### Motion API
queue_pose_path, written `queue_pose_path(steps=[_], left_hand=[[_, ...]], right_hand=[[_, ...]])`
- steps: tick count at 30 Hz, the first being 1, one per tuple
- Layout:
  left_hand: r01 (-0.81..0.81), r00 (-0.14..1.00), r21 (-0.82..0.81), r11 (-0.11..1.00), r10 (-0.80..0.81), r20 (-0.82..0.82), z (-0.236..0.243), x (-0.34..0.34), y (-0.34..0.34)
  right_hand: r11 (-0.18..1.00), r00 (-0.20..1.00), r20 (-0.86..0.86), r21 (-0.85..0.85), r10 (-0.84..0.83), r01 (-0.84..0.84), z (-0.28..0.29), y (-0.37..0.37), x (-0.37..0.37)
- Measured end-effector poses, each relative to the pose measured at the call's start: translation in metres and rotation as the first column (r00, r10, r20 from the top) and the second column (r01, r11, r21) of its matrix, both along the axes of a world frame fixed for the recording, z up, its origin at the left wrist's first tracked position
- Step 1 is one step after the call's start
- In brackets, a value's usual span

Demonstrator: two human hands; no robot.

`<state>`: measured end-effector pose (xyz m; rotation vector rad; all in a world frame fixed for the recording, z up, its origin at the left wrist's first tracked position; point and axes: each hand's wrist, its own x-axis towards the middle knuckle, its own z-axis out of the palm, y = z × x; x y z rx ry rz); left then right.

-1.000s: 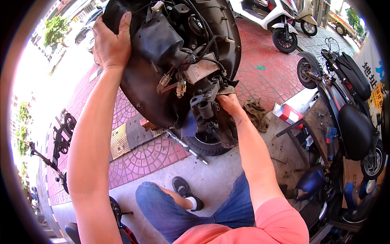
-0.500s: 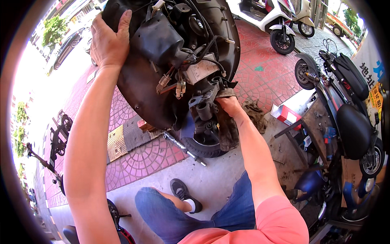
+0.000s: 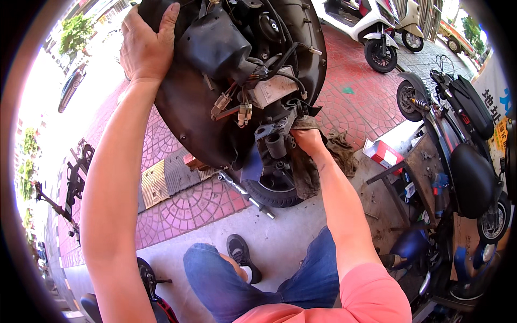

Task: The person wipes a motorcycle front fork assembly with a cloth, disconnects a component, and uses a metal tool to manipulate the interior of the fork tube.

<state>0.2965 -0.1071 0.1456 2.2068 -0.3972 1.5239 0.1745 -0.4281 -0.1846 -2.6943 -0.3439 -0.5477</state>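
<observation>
My left hand (image 3: 146, 51) grips the left edge of a big black plastic scooter body panel (image 3: 188, 116), fingers over the rim and thumb on its face. The panel carries a black cover (image 3: 212, 46), a silver box (image 3: 272, 89), cables and pale connectors (image 3: 245, 113). My right hand (image 3: 308, 139) is closed on a dirty brown rag (image 3: 305, 123) beside a dark metal bracket (image 3: 272, 137) below the panel; its fingertips are partly hidden. The rag hangs down next to a wheel (image 3: 272, 199), where a silver tube (image 3: 247, 194) sticks out low.
A white scooter (image 3: 366, 32) stands behind on red paving. At right are a low metal bench (image 3: 414, 177) with tools, a red-and-white box (image 3: 382, 153) and a black scooter (image 3: 471, 175). Another dark frame (image 3: 78, 177) is at left. My legs (image 3: 242, 280) are below.
My left hand and the upper part of the panel have shifted slightly up and right in the picture. A dark car at far left has moved along the street. My right hand keeps its hold.
</observation>
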Motion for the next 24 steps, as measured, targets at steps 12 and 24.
queue_pose_path(steps=[12,24], left_hand=[[0.129,0.985,-0.084,0.988,-0.118,0.125,-0.012,-0.002,-0.011],[0.067,0.986,-0.202,0.977,-0.034,0.165,-0.011,0.018,-0.011]], right_hand=[[0.911,0.89,0.268,0.294,-0.37,0.29,0.011,0.036,-0.023],[0.881,0.864,0.18,0.15,-0.471,0.449,-0.013,0.052,-0.014]])
